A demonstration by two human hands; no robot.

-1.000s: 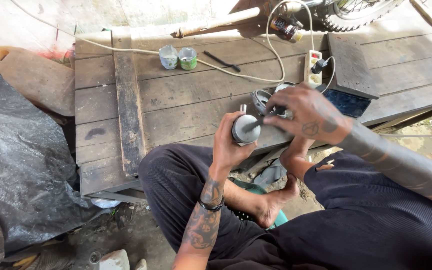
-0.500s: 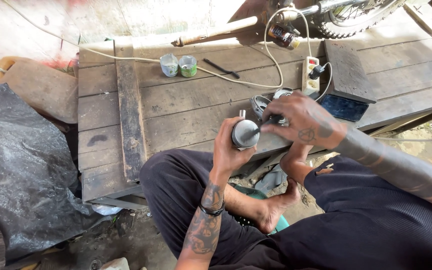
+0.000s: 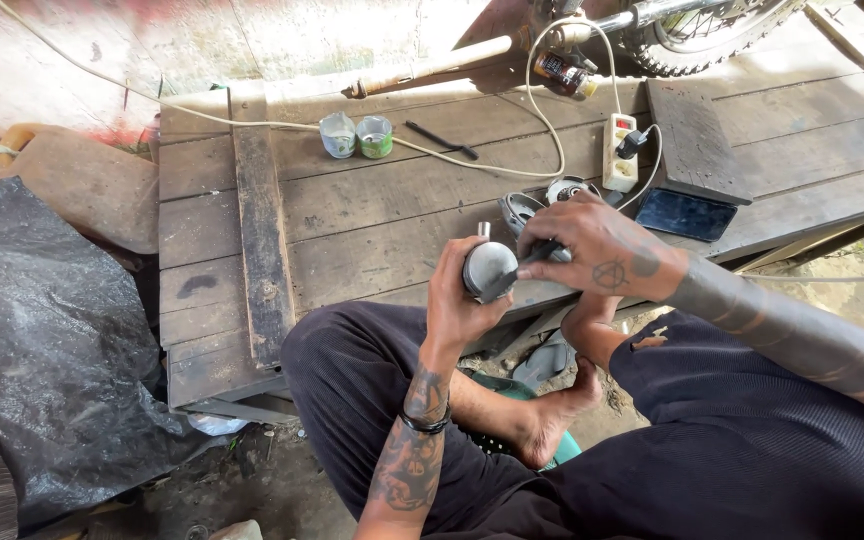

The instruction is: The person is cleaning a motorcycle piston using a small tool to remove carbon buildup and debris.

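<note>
Nearby: power strip (image 3: 619,152), phone (image 3: 685,214), two cups (image 3: 356,135) on platform (image 3: 382,230).

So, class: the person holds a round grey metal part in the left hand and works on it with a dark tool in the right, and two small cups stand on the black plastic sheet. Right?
Not quite. The head view shows the two small cups standing on the wooden platform, not on the black plastic sheet. The rest holds: the left hand holds the round grey metal part, and the right hand works a dark tool on it.

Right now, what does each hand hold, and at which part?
The left hand grips a round grey metal part around its side. The right hand holds a thin dark tool by its upper end.
</note>
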